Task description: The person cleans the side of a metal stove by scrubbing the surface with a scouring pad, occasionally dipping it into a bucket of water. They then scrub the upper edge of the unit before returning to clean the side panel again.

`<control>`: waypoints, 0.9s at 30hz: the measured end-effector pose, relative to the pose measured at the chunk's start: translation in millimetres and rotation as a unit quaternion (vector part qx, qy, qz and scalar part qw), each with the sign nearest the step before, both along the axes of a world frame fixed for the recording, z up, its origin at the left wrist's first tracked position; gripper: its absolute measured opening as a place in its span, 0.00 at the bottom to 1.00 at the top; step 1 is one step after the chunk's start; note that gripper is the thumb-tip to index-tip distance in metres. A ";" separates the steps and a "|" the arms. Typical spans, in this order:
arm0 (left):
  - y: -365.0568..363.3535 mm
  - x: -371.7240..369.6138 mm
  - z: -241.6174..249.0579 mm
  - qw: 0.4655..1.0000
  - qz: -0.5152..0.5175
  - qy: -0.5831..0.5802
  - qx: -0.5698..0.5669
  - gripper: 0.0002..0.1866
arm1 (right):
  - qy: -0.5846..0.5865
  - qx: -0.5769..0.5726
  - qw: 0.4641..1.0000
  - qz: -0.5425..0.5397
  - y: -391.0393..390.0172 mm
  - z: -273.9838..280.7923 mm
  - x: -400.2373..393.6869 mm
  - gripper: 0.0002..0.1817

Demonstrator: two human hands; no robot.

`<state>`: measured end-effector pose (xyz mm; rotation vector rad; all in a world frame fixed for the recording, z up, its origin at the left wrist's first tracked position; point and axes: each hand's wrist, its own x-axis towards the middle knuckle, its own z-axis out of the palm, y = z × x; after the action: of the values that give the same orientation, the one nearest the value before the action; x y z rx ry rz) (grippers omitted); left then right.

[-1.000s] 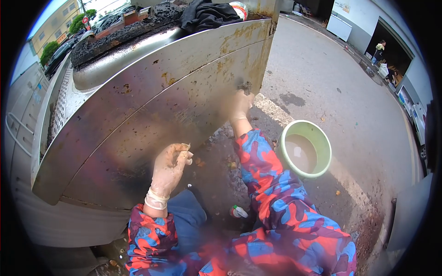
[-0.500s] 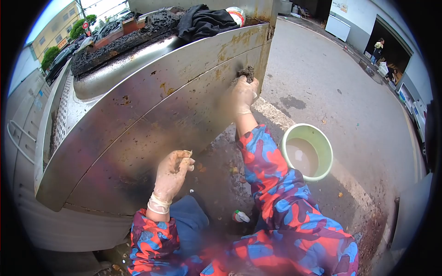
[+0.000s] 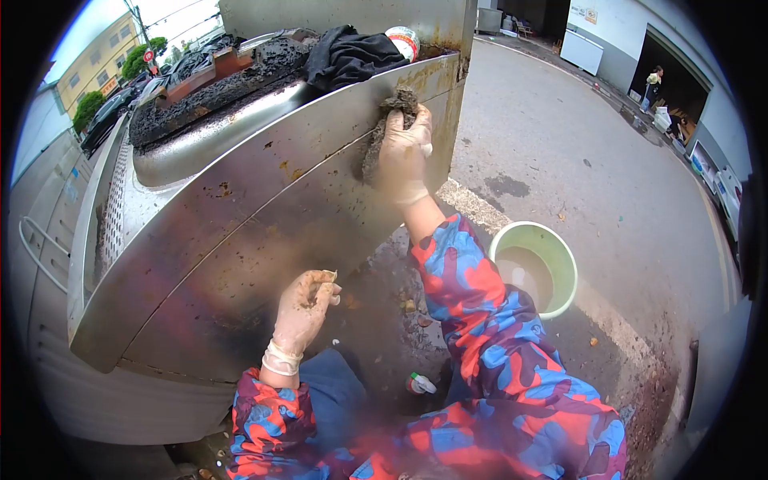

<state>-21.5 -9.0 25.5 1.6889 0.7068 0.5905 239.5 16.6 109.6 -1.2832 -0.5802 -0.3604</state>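
Note:
My right hand (image 3: 406,152), in a thin translucent glove, presses a dirty grey rag (image 3: 400,102) to the upper right of a stained metal panel (image 3: 240,216). Part of the rag shows above the fingers and part hangs beside them. Lower down, my left hand (image 3: 304,304) is gloved too, with brown smears on its fingers. Its fingers are loosely bent and apart, nothing visible between them, close in front of the panel's lower part. On the ground below lies a small white bottle with a green cap (image 3: 420,384).
A pale green bucket (image 3: 566,268) of murky water stands on the right. Atop the metal unit lie a black cloth (image 3: 352,58), a white-and-red can (image 3: 402,42) and a grime-crusted part (image 3: 216,96). Far off, a person (image 3: 652,86) stands by a doorway.
My right hand has moved up and left along the panel with the rag. My left hand has hardly moved. The view has shifted slightly.

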 end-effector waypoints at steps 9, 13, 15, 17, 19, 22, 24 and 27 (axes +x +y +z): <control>3.8 -9.6 -1.0 1.000 0.015 -0.013 -0.023 0.09 | 0.119 -0.103 0.984 -0.086 9.3 37.0 110.0 0.19; 0.7 -8.4 2.6 1.000 0.008 -0.006 -0.017 0.09 | -0.173 -0.005 0.983 -0.064 9.7 24.3 30.1 0.21; 2.4 -8.0 5.1 1.000 0.003 -0.011 -0.013 0.09 | -0.261 0.025 0.965 -0.025 8.4 25.1 8.5 0.20; 1.0 -9.0 5.8 1.000 0.015 -0.001 -0.017 0.09 | -0.190 0.010 0.980 -0.064 17.4 35.6 46.4 0.21; 3.5 -10.1 -0.2 1.000 0.015 -0.004 -0.013 0.10 | -0.072 -0.037 0.989 -0.125 25.2 49.3 103.5 0.23; 5.5 -9.7 -2.7 1.000 0.014 -0.006 -0.013 0.10 | 0.039 -0.124 0.974 -0.187 29.4 60.8 153.0 0.28; 5.0 -7.1 -1.2 1.000 0.012 -0.010 -0.019 0.09 | 0.041 -0.118 0.985 -0.117 21.5 60.0 132.2 0.27; 2.1 -6.9 2.0 1.000 0.006 -0.006 -0.002 0.09 | -0.151 -0.025 0.987 -0.057 12.6 39.6 47.4 0.23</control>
<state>-28.3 -6.9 27.5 1.6770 0.7090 0.6067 286.9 29.2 149.2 -1.3233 -0.7772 -0.6453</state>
